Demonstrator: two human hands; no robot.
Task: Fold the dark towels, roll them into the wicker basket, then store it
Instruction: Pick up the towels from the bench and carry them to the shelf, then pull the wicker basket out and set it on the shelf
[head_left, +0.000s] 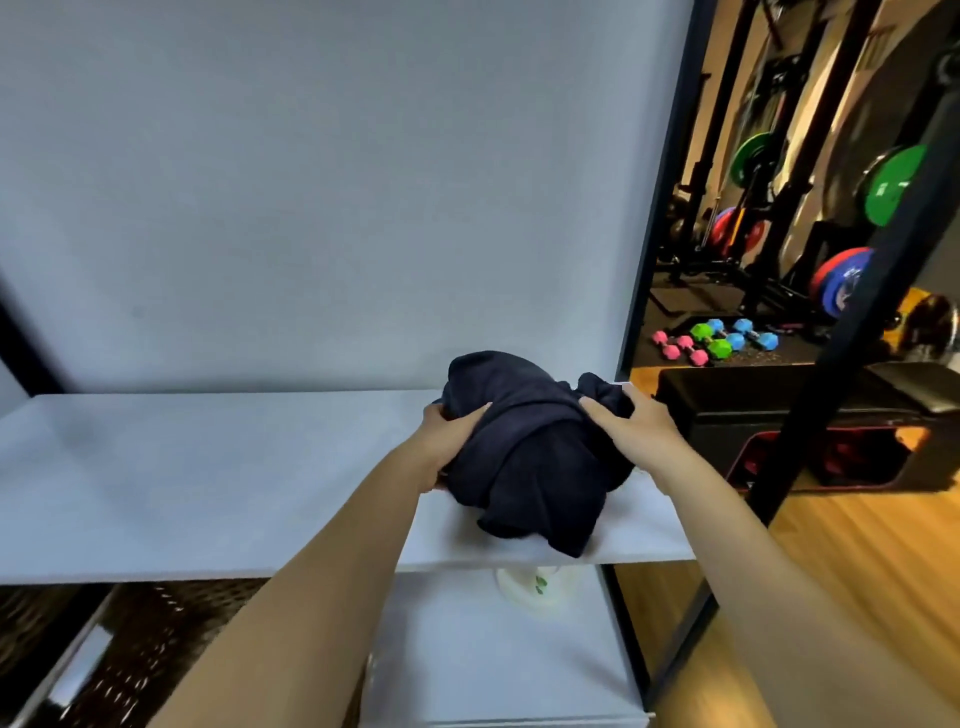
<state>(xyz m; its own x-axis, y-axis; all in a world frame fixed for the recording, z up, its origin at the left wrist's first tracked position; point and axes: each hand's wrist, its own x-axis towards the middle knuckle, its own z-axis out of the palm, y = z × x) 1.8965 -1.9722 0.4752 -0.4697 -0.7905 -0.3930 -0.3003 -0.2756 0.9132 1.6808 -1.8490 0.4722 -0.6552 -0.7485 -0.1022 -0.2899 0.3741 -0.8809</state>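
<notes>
A crumpled heap of dark navy towels (535, 447) sits on the right part of a white shelf board (208, 483). My left hand (449, 436) grips the heap's left side. My right hand (631, 426) presses on its right side, fingers spread over the cloth. One towel corner hangs over the shelf's front edge. At the lower left, below the shelf, lies a dark woven surface (140, 649) that may be the wicker basket; it is blurred.
A white wall backs the shelf. A black frame post (660, 208) stands at the shelf's right end. A white lower shelf (498, 654) holds a pale round object (535, 587). To the right are wooden floor, a black bench (779, 410), dumbbells and weight plates.
</notes>
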